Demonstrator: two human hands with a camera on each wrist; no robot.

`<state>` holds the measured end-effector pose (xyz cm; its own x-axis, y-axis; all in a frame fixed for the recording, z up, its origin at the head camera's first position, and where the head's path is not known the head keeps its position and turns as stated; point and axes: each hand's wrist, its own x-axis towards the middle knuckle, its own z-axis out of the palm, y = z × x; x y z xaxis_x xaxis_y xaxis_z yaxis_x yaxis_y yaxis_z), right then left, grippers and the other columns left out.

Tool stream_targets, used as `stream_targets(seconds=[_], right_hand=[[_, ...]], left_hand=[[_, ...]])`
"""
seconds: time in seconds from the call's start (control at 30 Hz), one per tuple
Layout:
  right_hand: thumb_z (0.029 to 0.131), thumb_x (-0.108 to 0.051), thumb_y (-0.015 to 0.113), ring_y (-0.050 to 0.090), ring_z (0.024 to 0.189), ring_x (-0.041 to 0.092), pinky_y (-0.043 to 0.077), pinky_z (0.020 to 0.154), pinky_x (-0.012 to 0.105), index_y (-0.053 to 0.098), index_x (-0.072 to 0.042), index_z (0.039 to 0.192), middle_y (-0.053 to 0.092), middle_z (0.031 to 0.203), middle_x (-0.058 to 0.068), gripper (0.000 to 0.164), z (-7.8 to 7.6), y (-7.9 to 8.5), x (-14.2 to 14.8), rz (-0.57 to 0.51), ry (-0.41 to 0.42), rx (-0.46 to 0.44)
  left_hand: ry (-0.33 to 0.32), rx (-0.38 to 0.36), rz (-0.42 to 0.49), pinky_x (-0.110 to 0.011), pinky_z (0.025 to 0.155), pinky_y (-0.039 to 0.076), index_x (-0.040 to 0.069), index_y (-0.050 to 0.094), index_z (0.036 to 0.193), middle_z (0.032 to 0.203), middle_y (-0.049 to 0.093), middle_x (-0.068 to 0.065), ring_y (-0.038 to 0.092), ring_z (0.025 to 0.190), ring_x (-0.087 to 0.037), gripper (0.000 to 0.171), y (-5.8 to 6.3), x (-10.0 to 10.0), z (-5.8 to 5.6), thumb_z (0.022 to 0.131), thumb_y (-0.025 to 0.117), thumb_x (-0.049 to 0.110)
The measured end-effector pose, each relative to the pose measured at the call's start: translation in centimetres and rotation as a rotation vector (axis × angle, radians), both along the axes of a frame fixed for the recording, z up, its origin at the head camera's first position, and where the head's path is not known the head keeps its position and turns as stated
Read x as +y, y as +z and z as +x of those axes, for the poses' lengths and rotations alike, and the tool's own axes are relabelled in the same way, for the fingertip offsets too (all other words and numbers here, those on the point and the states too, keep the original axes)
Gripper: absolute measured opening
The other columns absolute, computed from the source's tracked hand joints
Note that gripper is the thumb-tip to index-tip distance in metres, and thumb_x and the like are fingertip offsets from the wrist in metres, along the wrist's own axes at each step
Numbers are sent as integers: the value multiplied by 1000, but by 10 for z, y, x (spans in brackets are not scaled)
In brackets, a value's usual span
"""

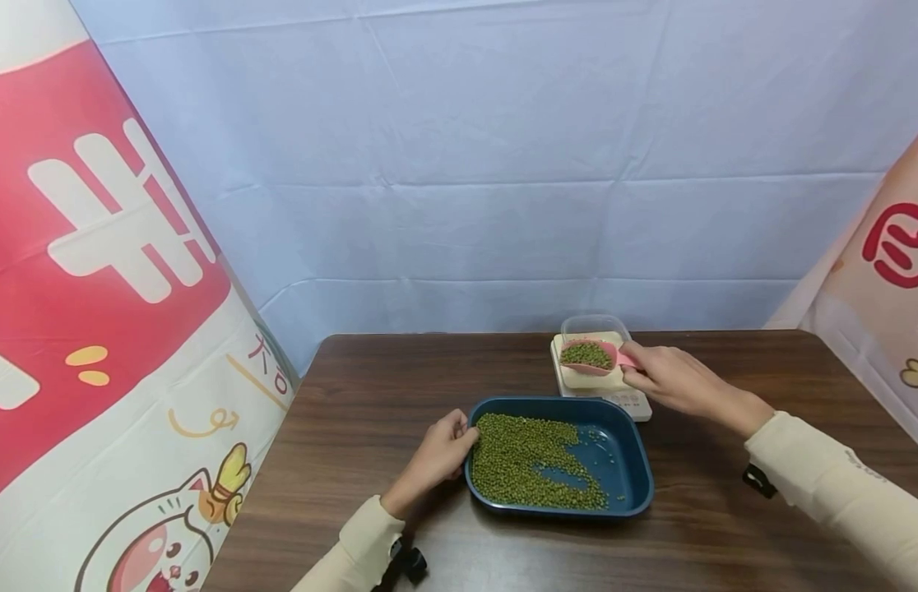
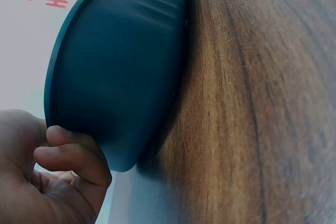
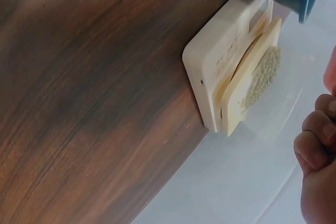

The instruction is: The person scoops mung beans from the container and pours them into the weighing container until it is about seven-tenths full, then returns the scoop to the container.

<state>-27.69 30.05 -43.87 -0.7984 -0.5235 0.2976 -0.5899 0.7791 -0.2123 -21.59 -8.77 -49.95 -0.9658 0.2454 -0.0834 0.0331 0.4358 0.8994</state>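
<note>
Table edge (image 1: 444,335) runs behind the pink scoop (image 1: 613,354).

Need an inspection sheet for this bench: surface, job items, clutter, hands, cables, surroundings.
Surface: dark wood-grain table.
Blue tray: on the table; small green beans gathered mostly to its left, floor partly bare at right with a few strays.
White scale: just beyond the tray; display not readable.
Clear container: on the scale, some beans inside.
Pink scoop: loaded with beans, raised above the scale.
Clutter: nothing seen.
Hands: left hand grips the tray's left rim; right hand holds the scoop's handle. Black devices at both wrists.
Cables: nothing seen.
Surroundings: pale cloth behind, printed banners at both sides.
</note>
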Motion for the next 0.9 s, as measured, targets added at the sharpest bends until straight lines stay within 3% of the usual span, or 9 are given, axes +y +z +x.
stream_targets(seconds=[0.47,0.9], right_hand=[[93,-14,56,33,50,8,28,45,25,53,-12,96,36,61,-5,5,-8,0,19,-20,-56,76],[91,-18,57,38,53,11,31,46,27,54,-11,94,38,61,-2,8,-15,1,35,9,-135,22]], left_hand=[[-7,-6,3,-21,34,36,10,46,86,54,36,3,42,38,-10,18,1,-1,0,97,51,24],[-9,-3,7,-21,35,37,9,46,87,54,37,3,42,37,-10,19,2,0,0,97,51,24]])
